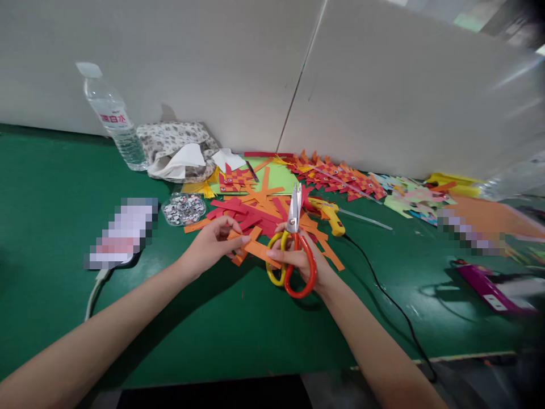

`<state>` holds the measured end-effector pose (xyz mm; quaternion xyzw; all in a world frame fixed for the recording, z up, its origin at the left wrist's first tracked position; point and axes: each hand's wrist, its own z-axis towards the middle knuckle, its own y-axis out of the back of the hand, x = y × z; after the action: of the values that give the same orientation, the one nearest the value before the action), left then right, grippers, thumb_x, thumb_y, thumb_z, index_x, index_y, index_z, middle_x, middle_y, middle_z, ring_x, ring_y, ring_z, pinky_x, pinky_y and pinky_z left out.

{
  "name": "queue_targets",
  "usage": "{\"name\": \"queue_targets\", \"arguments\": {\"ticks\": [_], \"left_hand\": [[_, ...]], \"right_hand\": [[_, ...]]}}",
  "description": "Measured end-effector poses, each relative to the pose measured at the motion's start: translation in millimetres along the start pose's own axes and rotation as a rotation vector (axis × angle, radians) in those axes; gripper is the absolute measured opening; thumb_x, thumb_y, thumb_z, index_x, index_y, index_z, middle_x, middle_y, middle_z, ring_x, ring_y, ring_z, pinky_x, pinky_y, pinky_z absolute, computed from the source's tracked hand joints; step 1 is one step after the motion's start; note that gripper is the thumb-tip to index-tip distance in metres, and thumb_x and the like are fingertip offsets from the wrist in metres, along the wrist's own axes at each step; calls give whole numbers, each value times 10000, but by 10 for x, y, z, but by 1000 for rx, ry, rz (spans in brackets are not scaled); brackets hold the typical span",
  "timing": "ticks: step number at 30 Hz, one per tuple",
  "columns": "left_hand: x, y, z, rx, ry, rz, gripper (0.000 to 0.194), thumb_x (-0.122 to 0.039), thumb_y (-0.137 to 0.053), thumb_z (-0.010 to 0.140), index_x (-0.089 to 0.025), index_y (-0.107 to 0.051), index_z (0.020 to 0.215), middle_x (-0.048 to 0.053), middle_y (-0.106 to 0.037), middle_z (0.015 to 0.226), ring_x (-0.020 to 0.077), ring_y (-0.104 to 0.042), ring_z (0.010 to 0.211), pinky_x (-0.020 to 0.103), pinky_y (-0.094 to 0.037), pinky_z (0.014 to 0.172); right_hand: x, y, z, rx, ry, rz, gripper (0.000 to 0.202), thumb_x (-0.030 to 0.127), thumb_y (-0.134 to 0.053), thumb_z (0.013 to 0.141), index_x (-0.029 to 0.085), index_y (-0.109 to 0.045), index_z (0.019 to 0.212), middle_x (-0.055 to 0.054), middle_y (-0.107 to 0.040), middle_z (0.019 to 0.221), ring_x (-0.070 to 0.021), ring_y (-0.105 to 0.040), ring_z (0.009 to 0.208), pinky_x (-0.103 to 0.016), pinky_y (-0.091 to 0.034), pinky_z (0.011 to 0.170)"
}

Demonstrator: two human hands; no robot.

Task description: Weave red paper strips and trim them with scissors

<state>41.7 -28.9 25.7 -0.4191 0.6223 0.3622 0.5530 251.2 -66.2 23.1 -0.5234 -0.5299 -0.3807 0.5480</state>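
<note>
Between my two hands an orange paper strip (260,250) is stretched, its left end pinched by my left hand (217,238). My right hand (304,255) grips the strip's right end by the thumb and also carries scissors (293,218) with one yellow and one red handle, blades pointing up and away from me. The fingers behind the scissors are partly hidden. Under and beyond both hands lies a loose pile of red and orange paper strips (251,213). Just right of the pile rests a yellow glue gun (332,216).
A bag of googly eyes (184,209), a phone (123,233) on a cable and a water bottle (113,116) stand left. Woven paper fish (340,176) line the wall. The glue gun's black cord (383,289) runs toward the front edge. A purple power strip (489,289) lies right.
</note>
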Motion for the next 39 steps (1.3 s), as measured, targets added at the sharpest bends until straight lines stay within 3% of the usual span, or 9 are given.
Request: {"name": "queue_targets", "arguments": {"ticks": [10, 15, 20, 25, 31, 39], "left_hand": [[-89, -16, -58, 136, 129, -88, 341, -333, -675, 783, -177, -546, 1057, 1, -683, 656, 138, -690, 616, 189, -512, 542], [-98, -30, -59, 133, 180, -138, 387, -390, -666, 780, -185, -552, 1088, 20, -697, 722, 153, -695, 626, 207, -520, 528], [-111, -39, -78, 124, 179, -140, 528, -382, -757, 686, -178, -538, 1121, 11, -676, 731, 150, -674, 620, 207, -527, 505], [-102, -25, -88, 177, 184, -218, 514, -500, -652, 748, -176, -529, 1128, 50, -690, 826, 175, -690, 648, 240, -544, 513], [-66, -95, -103, 134, 216, -81, 544, -277, -781, 669, -184, -511, 1132, 19, -710, 756, 144, -688, 683, 184, -518, 537], [-13, -73, -62, -11, 81, -174, 412, -266, -799, 650, -176, -570, 981, -10, -701, 716, 105, -667, 653, 168, -511, 572]], "right_hand": [[6, 17, 1, -1, -51, -57, 449, 206, -806, 626, 236, -513, 965, 36, -650, 714, -128, -630, 627, -260, -493, 613], [4, -2, -10, 28, -46, -37, 463, 185, -809, 620, 235, -513, 973, 59, -611, 699, -94, -588, 590, -220, -469, 565], [9, -20, -13, 68, -37, -12, 451, 187, -803, 636, 241, -506, 971, 64, -610, 697, -102, -603, 607, -227, -479, 579], [16, -25, -9, 34, -48, -41, 488, 188, -822, 605, 229, -512, 980, 54, -632, 678, -116, -613, 607, -238, -484, 582], [43, -59, -6, 16, -77, -10, 546, 195, -843, 559, 219, -495, 979, 50, -646, 641, -140, -633, 562, -277, -513, 571], [28, -57, 4, 1, -51, 15, 535, 183, -835, 554, 229, -495, 965, 71, -613, 646, -152, -657, 542, -308, -540, 576]]}}
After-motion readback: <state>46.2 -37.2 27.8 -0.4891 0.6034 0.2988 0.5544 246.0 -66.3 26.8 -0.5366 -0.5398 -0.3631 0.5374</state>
